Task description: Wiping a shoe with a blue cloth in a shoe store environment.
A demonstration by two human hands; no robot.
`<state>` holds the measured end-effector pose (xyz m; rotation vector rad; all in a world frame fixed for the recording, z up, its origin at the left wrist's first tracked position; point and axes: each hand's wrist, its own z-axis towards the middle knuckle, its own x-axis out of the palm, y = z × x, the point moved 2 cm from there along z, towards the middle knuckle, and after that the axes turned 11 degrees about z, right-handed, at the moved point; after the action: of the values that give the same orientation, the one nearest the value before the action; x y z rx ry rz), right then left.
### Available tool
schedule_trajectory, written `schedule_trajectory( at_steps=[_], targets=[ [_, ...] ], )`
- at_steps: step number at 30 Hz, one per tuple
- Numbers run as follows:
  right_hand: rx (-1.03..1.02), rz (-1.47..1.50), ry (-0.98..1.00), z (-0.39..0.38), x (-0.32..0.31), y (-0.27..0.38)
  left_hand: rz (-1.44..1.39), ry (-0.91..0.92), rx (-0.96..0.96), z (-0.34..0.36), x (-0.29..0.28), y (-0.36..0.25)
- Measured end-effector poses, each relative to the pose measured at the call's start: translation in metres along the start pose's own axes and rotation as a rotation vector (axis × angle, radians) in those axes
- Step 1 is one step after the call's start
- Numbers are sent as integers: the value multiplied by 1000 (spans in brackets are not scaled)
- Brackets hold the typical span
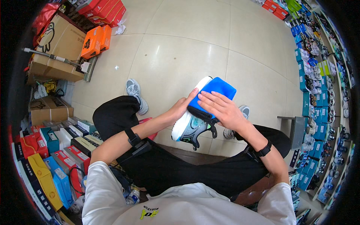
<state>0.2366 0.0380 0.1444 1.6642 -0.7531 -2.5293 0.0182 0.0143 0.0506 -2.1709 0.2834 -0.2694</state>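
A sneaker [190, 126] with a thick white sole and a grey-teal upper is held up between my knees, tilted, with black loops dangling at its lower right. Round the sole's left side my left hand [182, 107] grips it, thumb along the sole edge and the other fingers hidden. Across the shoe's upper part lies a flat blue cloth-like piece [224, 87]; its exact kind is unclear. On this piece my right hand [221, 108] rests with fingers stretched flat, pressing it against the shoe. My right thumb is hidden.
Stacked shoe boxes [59, 174] crowd my left side. Farther left stand cardboard cartons [60, 45], a mop [62, 59] and orange boxes [93, 41]. Shelves of shoes [337, 101] and teal boxes [321, 129] line the right, near a grey stool [296, 129]. Pale tiles cover the floor [180, 45].
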Motion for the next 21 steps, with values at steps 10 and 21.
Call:
schedule_trajectory(
  at_steps=[10,21],
  targets=[
    [-161,-26,61,-1,14,14,32,-99,12,29,-16,32],
    [-232,-72,61,-1,21,30,137,-74,33,19,-12,17]
  ],
)
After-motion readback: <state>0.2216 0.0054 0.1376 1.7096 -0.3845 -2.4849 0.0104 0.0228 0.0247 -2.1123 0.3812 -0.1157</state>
